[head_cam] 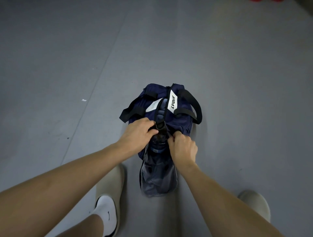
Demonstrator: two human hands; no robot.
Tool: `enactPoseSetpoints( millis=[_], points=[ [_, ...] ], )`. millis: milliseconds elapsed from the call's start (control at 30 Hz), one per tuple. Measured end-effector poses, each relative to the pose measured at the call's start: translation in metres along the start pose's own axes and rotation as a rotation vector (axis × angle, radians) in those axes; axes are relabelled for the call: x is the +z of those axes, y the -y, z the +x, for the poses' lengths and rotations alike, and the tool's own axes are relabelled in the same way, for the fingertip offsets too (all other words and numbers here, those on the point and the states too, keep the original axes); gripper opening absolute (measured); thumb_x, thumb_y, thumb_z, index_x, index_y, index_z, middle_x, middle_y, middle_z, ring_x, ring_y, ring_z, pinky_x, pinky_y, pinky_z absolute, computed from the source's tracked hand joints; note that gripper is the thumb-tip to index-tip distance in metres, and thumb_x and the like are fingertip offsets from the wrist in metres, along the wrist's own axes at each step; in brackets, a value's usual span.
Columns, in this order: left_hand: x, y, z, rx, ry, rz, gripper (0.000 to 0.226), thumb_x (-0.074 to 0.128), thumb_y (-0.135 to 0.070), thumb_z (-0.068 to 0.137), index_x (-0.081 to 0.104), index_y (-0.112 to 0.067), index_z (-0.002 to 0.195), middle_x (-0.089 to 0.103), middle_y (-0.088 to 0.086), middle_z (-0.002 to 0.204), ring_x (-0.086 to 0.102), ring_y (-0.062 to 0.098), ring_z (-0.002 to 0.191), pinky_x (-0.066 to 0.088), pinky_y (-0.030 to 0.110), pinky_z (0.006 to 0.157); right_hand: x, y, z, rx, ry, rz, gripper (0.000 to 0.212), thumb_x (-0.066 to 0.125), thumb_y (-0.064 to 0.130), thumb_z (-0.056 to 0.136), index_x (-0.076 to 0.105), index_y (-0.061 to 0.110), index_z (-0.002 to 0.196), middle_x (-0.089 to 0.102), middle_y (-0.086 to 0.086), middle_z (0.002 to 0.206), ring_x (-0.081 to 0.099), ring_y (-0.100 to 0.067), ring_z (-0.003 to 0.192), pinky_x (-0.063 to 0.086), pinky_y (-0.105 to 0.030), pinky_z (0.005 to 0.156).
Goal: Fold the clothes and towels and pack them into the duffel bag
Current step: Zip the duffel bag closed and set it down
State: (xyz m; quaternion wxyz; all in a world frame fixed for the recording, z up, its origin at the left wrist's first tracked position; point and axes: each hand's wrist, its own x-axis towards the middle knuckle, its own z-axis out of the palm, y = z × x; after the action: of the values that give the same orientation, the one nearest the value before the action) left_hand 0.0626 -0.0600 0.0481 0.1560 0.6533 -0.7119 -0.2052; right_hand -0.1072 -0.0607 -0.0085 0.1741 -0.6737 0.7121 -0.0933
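A navy duffel bag (pixel 176 121) with black handles and a white LVQUE label stands on the grey floor, end-on to me. Its top opening shows blue folded fabric (pixel 160 115) inside. The near end compartment (pixel 157 179) hangs open, grey-lined, with dark items in it. My left hand (pixel 138 133) grips the bag's left edge by a black strap buckle (pixel 160 126). My right hand (pixel 183 148) pinches the bag's fabric or zipper at the right edge of the opening.
Grey floor (pixel 67 67) with seams runs all around the bag. My two feet in beige slippers (pixel 110 191) and white socks stand just behind the bag. Something red (pixel 264 0) peeks in at the top right edge.
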Motion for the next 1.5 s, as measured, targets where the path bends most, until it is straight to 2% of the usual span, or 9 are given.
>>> enactPoseSetpoints(
  millis=[100,267,567,800,1033,1233,1300,1367,1500],
  points=[
    [-0.005,-0.002,-0.003,0.018,0.035,0.09,0.021,0.058,-0.032,0.1,0.067,-0.016,0.109,0.05,-0.009,0.094,0.053,0.014,0.084,0.036,0.027,0.072,-0.01,-0.013,-0.013,-0.081,-0.002,-0.097,0.018,0.043,0.028,0.102,0.053,0.015,0.094,0.068,-0.006,0.089,0.066,-0.034,0.079,0.036,-0.033,0.057],
    [-0.014,-0.019,-0.028,0.033,0.086,0.179,0.019,0.057,-0.031,0.1,0.065,-0.021,0.114,0.054,-0.007,0.1,0.062,0.021,0.09,0.05,0.034,0.079,-0.031,-0.028,-0.047,-0.094,0.076,-0.187,0.016,0.042,0.029,0.103,0.05,0.016,0.098,0.07,-0.005,0.096,0.068,-0.034,0.088,0.034,-0.033,0.059],
    [0.033,-0.059,-0.144,-0.074,0.076,0.047,0.016,0.054,-0.031,0.099,0.055,-0.027,0.115,0.052,-0.01,0.111,0.062,0.017,0.093,0.052,0.034,0.081,-0.037,-0.063,-0.153,-0.105,0.243,-0.2,0.02,0.04,0.033,0.102,0.051,0.019,0.112,0.069,-0.002,0.107,0.068,-0.028,0.101,0.037,-0.034,0.065],
    [0.054,-0.095,-0.216,-0.171,0.169,0.104,0.026,0.058,-0.037,0.096,0.046,-0.029,0.119,0.048,-0.008,0.116,0.06,0.018,0.098,0.05,0.033,0.08,-0.05,-0.083,-0.217,-0.092,0.297,-0.125,0.009,0.043,0.034,0.099,0.041,0.025,0.098,0.065,0.002,0.111,0.066,-0.023,0.1,0.037,-0.033,0.065],
    [0.073,-0.125,-0.263,-0.162,0.253,0.063,0.033,0.055,-0.039,0.097,0.046,-0.033,0.128,0.047,-0.006,0.122,0.061,0.022,0.1,0.047,0.033,0.083,-0.057,-0.111,-0.264,-0.042,0.435,-0.139,0.025,0.042,0.037,0.1,0.049,0.023,0.119,0.062,-0.002,0.122,0.063,-0.028,0.11,0.036,-0.034,0.071],
    [0.037,-0.131,-0.244,-0.087,0.285,0.081,0.056,0.052,-0.074,0.083,0.044,-0.04,0.127,0.05,-0.013,0.12,0.061,0.021,0.104,0.049,0.037,0.086,-0.102,-0.117,-0.222,-0.15,0.525,-0.213,0.023,0.047,0.036,0.094,0.063,0.023,0.104,0.067,-0.008,0.113,0.064,-0.034,0.104,0.046,-0.037,0.078],
    [0.018,-0.134,-0.223,-0.05,0.18,0.148,0.046,0.048,-0.062,0.094,0.046,-0.037,0.133,0.051,-0.01,0.125,0.062,0.024,0.106,0.048,0.038,0.084,-0.125,-0.113,-0.194,-0.201,0.488,-0.139,0.023,0.046,0.033,0.095,0.067,0.028,0.102,0.07,-0.005,0.112,0.065,-0.032,0.103,0.05,-0.036,0.083],
    [0.002,-0.135,-0.194,-0.013,0.101,0.169,0.039,0.045,-0.045,0.102,0.044,-0.034,0.14,0.052,-0.007,0.129,0.061,0.026,0.109,0.049,0.039,0.086,-0.151,-0.103,-0.161,-0.24,0.396,-0.02,0.028,0.046,0.033,0.1,0.068,0.039,0.116,0.069,0.001,0.123,0.063,-0.029,0.111,0.049,-0.035,0.092],
    [-0.024,-0.131,-0.112,0.04,0.023,0.158,0.048,0.046,-0.027,0.104,0.038,-0.031,0.151,0.054,0.0,0.135,0.055,0.029,0.119,0.046,0.041,0.098,-0.185,-0.084,-0.085,-0.302,0.246,-0.008,0.04,0.041,0.034,0.106,0.047,0.043,0.145,0.057,-0.002,0.144,0.054,-0.03,0.128,0.042,-0.036,0.104]
  ],
)
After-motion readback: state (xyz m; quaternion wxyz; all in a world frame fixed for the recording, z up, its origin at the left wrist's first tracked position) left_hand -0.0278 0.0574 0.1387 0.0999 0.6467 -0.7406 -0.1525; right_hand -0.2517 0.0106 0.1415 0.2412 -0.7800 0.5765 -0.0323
